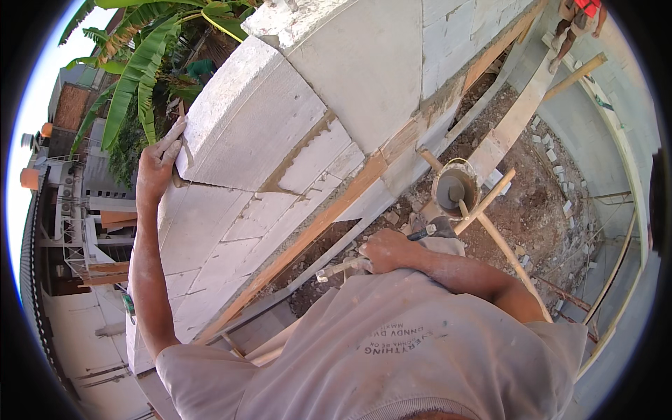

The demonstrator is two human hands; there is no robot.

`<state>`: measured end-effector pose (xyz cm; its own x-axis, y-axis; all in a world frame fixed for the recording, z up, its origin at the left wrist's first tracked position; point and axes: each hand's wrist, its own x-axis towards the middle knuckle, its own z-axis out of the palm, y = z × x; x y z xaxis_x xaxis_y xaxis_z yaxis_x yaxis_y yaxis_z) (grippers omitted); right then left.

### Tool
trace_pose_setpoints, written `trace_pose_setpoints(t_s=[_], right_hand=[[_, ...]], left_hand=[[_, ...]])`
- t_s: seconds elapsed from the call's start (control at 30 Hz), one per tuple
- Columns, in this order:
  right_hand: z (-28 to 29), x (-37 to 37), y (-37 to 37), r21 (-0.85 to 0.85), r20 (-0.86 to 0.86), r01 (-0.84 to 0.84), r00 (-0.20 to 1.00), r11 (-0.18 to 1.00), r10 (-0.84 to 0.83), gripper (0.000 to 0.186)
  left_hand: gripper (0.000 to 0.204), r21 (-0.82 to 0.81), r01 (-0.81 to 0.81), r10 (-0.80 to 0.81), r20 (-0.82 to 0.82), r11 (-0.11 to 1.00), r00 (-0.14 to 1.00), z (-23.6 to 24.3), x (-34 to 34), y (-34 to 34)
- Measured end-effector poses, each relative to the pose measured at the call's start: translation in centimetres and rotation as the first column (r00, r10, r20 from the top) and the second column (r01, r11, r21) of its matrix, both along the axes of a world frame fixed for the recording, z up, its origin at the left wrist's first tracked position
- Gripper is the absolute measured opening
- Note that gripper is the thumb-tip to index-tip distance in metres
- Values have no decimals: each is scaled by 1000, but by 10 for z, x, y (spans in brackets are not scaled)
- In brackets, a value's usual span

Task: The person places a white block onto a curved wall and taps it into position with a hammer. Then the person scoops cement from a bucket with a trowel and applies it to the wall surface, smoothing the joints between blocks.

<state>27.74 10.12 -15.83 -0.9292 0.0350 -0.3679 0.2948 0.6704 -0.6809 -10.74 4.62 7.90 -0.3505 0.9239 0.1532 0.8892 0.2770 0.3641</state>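
My left hand [157,164] rests its fingers on the left end of a large white lightweight concrete block [255,122] on top of the wall. The fingers are stretched along the block's edge, not wrapped round it. Grey mortar [290,157] fills the joint beside that block. In front of my chest my right hand [386,250] is closed round a mortar-smeared hand tool [343,269] with a pale, stick-like part on one side. A dark piece [422,232] juts out past the wrist; whether it belongs to the same tool is unclear.
Beyond my right hand stands a bucket [439,183] of grey mix with a handle in it. Wooden poles [504,245] cross nearby. A plank walkway [514,115] leads to another person [577,15] in red. Rubble [546,203] covers the ground below. Banana leaves [136,80] hang beyond the wall.
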Motion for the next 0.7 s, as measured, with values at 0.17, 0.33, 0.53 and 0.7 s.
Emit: trace_pose_setpoints(t_s=[0.17,0.33,0.53,0.7], right_hand=[[-8,-1,2,26,-14,-18,1000,1000,18,53],[-8,-3,-1,57,-72,-14,997,998,18,48],[-12,-4,2,61,-37,-5,999,998,7,49],[-11,-7,-2,64,-58,-7,998,998,11,53]], left_hand=[[38,-26,-30,30,6,999,1000,3,7,5],[44,-56,-50,50,-14,997,999,6,-4,-6],[78,-86,-26,-5,-347,996,938,-7,52,11],[79,-90,31,-54,-269,995,962,-1,41,2]])
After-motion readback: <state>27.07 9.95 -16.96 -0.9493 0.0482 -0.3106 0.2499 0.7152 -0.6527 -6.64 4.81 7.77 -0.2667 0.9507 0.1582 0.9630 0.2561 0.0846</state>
